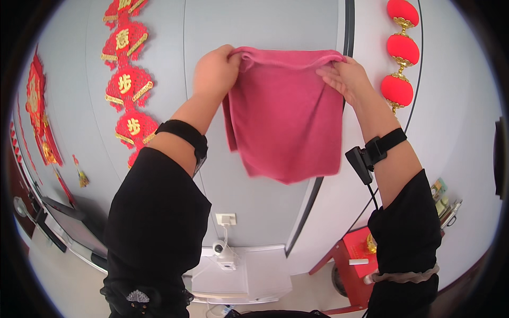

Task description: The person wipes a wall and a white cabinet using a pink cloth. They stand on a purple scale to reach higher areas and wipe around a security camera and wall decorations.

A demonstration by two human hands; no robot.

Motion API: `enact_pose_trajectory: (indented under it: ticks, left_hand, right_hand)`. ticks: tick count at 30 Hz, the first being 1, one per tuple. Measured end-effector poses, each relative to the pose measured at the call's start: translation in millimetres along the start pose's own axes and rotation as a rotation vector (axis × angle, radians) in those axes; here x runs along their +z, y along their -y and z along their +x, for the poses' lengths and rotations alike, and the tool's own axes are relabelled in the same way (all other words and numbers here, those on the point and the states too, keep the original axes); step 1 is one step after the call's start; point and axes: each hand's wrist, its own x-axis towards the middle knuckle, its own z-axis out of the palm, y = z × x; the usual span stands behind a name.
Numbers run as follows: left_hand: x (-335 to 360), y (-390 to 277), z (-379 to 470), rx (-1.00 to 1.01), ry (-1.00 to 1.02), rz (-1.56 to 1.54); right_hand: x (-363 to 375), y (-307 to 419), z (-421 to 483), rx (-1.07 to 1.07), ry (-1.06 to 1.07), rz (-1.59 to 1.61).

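Note:
A pink cloth (286, 119), probably a towel, hangs stretched between my two raised hands in front of a grey wall panel. My left hand (216, 71) pinches its upper left corner between thumb and fingers. At the upper right corner, my right hand (344, 77) grips the edge, with some lower fingers spread behind or beside the fabric. The top edge is rolled over towards me. Along the bottom, the hem hangs loose and slightly blurred, and a second layer shows at the left side.
Red fan-shaped ornaments (129, 83) hang on the left wall, red lanterns (399, 51) at right. Below stand a white cabinet (266, 278) with a small camera (218, 248) on it, and a red table (342, 270). A television (75, 222) is at lower left. A wall socket (221, 218) holds a plug.

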Motion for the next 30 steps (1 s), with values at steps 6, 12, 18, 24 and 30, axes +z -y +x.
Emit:
enact_pose_trajectory:
  ticks: [6,12,18,24,30]
  left_hand:
    - [-22,1,25,-0.312,-0.049,-0.579]
    - [-29,6,75,0.060,-0.381,-0.241]
    - [-6,23,103,0.103,-0.159,0.119]
    - [20,36,122,0.174,-0.349,0.517]
    - [33,42,150,0.191,-0.638,0.578]
  right_hand:
    - [21,-17,12,-0.129,0.024,-0.281]
    - [54,4,57,-0.790,-0.114,-0.693]
    - [78,4,100,-1.139,-0.148,-1.310]
    - [120,-10,131,-1.306,-0.490,-1.203]
    - [135,-3,151,-1.525,-0.650,-1.058]
